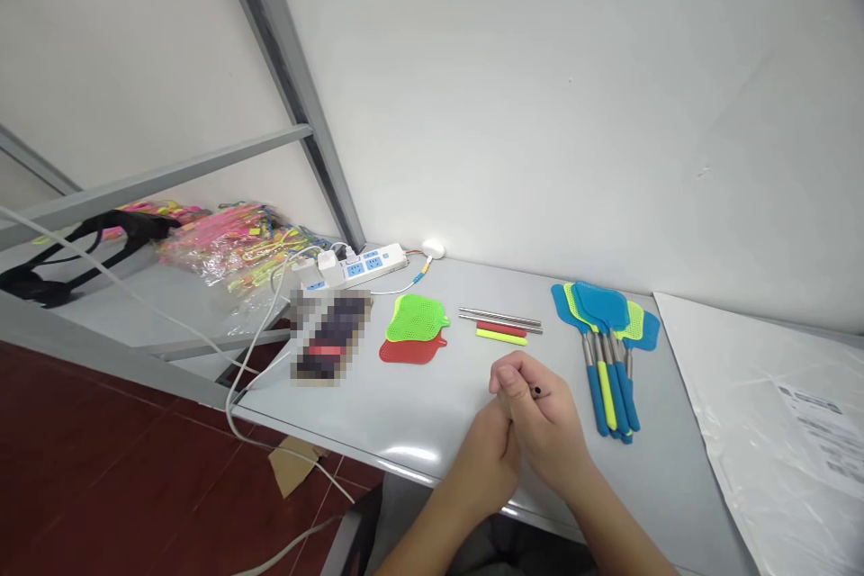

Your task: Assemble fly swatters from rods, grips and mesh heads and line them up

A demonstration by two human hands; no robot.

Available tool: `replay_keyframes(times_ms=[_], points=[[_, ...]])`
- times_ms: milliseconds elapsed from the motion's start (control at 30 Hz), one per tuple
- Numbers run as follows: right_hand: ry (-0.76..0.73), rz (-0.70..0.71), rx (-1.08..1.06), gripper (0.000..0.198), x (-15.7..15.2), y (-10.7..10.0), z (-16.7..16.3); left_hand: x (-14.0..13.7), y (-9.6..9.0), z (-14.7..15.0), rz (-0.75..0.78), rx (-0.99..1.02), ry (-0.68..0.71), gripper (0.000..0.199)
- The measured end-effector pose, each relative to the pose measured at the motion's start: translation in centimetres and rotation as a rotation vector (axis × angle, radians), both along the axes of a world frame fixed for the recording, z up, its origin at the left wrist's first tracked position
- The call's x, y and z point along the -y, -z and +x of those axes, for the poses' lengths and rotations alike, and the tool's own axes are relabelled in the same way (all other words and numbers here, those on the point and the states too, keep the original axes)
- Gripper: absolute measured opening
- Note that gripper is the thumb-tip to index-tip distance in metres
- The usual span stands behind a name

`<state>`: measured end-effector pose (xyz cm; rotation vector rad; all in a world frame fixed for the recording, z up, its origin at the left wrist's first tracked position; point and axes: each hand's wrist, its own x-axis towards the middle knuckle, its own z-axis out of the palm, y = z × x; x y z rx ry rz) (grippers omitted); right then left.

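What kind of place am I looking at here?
Probably a small workshop, though it could be a home workbench: whole fly swatters lie in a bunch, while loose mesh heads and metal rods lie separately on the same grey table.

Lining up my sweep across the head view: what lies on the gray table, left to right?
Power strip → green swatter head overlapping a red swatter head → loose metal rods → pile of swatters → white package with a label.
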<state>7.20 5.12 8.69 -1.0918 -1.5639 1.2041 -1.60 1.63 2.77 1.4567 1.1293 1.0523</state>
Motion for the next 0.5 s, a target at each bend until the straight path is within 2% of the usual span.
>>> replay_keyframes(times_ms=[500], points=[[-0.006, -0.018, 0.018, 0.033, 0.09, 1.02, 0.36, -0.23, -0.06, -0.14, 0.015, -0.01, 0.034, 0.021]])
